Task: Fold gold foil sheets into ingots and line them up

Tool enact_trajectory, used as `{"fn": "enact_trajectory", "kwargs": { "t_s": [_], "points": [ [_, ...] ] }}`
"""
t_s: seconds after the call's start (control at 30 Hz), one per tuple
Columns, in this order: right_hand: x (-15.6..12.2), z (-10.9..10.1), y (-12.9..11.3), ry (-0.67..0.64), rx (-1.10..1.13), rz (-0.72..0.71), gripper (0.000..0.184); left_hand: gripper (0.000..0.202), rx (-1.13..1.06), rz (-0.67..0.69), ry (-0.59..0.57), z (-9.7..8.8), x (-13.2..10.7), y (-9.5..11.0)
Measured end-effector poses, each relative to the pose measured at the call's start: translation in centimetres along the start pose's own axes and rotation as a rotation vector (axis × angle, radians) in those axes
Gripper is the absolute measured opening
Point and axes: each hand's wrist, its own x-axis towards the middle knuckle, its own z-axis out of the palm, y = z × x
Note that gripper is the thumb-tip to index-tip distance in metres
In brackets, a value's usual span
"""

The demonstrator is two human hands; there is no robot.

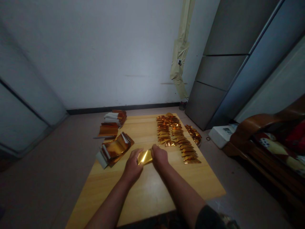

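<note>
Between my two hands is a shiny sheet of gold foil paper (145,157), held just above the middle of the table. My left hand (133,164) grips its left edge, with the fingers partly hidden behind it. The right edge is in the closed fingers of my right hand (160,157). To the left lies a loose stack of gold foil sheets (117,147), some showing pale backs. Rows of folded gold foil pieces (164,128) overlap one another on the right part of the table, beyond my right hand.
The wooden table (143,197) carries more foil sheets (108,130) at its far left edge. Beyond its right edge sits a heap of folded foil pieces (193,133). A grey refrigerator (214,73), a white box (220,136) and a wooden bench (247,152) stand to the right.
</note>
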Motion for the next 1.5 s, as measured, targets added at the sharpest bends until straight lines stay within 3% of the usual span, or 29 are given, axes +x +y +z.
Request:
{"fn": "enact_trajectory", "kwargs": {
  "t_s": [0.1,0.33,0.57,1.17,1.5],
  "points": [
    [0.1,0.4,0.1,0.023,-0.061,-0.049,0.022,0.047,0.121,0.11,-0.013,0.3,-0.2,-0.4],
    [0.5,0.8,0.2,0.015,-0.131,-0.053,0.023,0.031,0.213,0.157,0.014,0.8,-0.5,-0.8],
    [1.2,1.4,0.1,0.013,-0.184,-0.032,0.021,0.028,0.23,0.139,0.04,0.7,-0.9,-0.4],
    [2.0,1.0,-0.1,-0.041,-0.17,-0.018,0.021,0.038,0.297,0.089,-0.03,1.6,-0.9,-0.6],
    [2.2,0.6,-0.2,-0.045,-0.173,-0.013,0.023,0.029,0.493,0.097,0.013,1.4,-0.9,-0.2]
  ]
}}
